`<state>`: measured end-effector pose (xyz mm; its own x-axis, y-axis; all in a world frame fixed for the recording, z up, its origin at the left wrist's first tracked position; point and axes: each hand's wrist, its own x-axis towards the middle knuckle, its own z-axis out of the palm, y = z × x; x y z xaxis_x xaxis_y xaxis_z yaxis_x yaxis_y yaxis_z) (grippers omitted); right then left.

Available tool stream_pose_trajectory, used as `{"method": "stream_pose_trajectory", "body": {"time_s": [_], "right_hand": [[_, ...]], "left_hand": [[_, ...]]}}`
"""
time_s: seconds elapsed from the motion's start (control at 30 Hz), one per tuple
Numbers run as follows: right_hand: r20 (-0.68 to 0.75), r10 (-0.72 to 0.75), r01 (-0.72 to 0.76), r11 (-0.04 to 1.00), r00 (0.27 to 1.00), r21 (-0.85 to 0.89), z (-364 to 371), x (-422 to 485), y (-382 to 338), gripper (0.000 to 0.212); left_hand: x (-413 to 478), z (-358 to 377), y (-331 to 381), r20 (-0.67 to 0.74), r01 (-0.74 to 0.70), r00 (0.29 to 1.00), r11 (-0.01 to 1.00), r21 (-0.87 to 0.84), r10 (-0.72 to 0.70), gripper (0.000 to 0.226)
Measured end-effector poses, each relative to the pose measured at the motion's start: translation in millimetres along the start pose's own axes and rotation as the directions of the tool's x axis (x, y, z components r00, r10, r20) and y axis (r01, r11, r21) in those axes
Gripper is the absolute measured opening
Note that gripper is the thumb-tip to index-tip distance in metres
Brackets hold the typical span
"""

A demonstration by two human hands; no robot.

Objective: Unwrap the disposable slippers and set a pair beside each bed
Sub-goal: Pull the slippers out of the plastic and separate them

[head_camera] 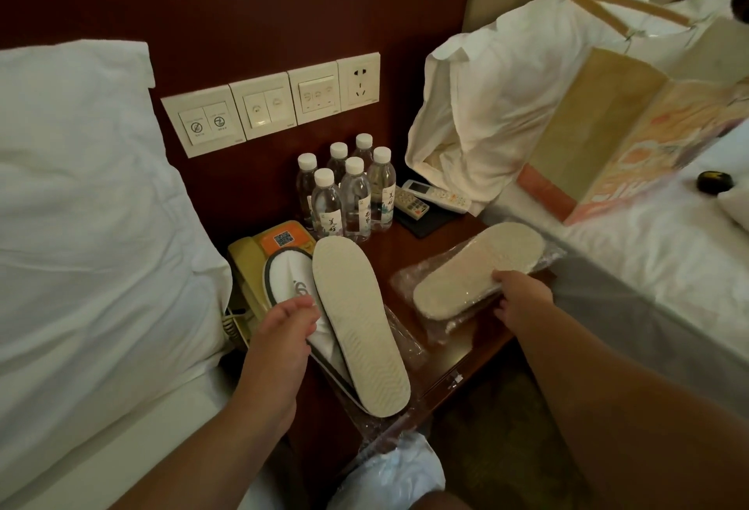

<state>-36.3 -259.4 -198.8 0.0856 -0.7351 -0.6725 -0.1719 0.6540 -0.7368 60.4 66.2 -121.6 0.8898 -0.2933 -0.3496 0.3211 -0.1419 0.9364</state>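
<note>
**Q:** What could go wrong from here?

**A:** Both hands are busy. The left hand (283,331) pinches the unwrapped pair (360,323) by one edge only, and holds it tilted over the telephone (251,262) at the left of the bedside table (458,363). The two slippers sit loosely against each other, so I judge one could slide free and fall. The right hand (521,299) is clamped on the near end of the wrapped pair (478,270), fingers on top and thumb at the edge. That pair lies on the right of the table. Its clear film looks slick, and tearing it one-handed would likely just drag it. A swing of either pair could topple the water bottles (356,201) at the back. An empty wrapper (405,341) under the left pair could slip off the table.

**Q:** How do the slippers look?

**A:** They are thin and flat. In the unwrapped pair, one shows a cream sole with a ridged tread, facing up. The other shows a white upper with dark edging and a grey logo. The wrapped pair shows a cream sole through crinkled film. Neither pair is on the floor yet. The left bed (81,226) and right bed (648,266) flank the table.
</note>
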Motion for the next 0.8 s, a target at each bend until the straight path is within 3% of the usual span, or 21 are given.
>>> {"method": "stream_pose_trajectory", "body": {"time_s": [0.17, 0.37, 0.53, 0.7, 0.8], "right_hand": [[0.036, -0.137, 0.131, 0.983, 0.99, 0.125, -15, -46, 2, 0.035], [0.063, -0.377, 0.354, 0.907, 0.924, 0.23, -29, -139, -29, 0.048], [0.151, -0.598, 0.524, 0.778, 0.787, 0.348, -42, -226, -48, 0.069], [0.193, -0.745, 0.618, 0.645, 0.638, 0.449, -54, -300, -45, 0.077], [0.246, -0.831, 0.701, 0.554, 0.499, 0.449, -63, -337, -37, 0.077]], "left_hand": [[-25, 13, 3, 0.067, -0.07, 0.996, 0.995, 0.065, 0.065, 0.011], [-57, 19, 24, 0.207, -0.193, 0.965, 0.968, 0.157, 0.159, 0.019], [-92, 32, 53, 0.42, -0.298, 0.887, 0.931, 0.211, 0.189, 0.062], [-131, 48, 70, 0.557, -0.434, 0.751, 0.901, 0.013, 0.354, 0.084], [-149, 49, 82, 0.568, -0.362, 0.735, 0.923, -0.132, 0.37, 0.087]]}}
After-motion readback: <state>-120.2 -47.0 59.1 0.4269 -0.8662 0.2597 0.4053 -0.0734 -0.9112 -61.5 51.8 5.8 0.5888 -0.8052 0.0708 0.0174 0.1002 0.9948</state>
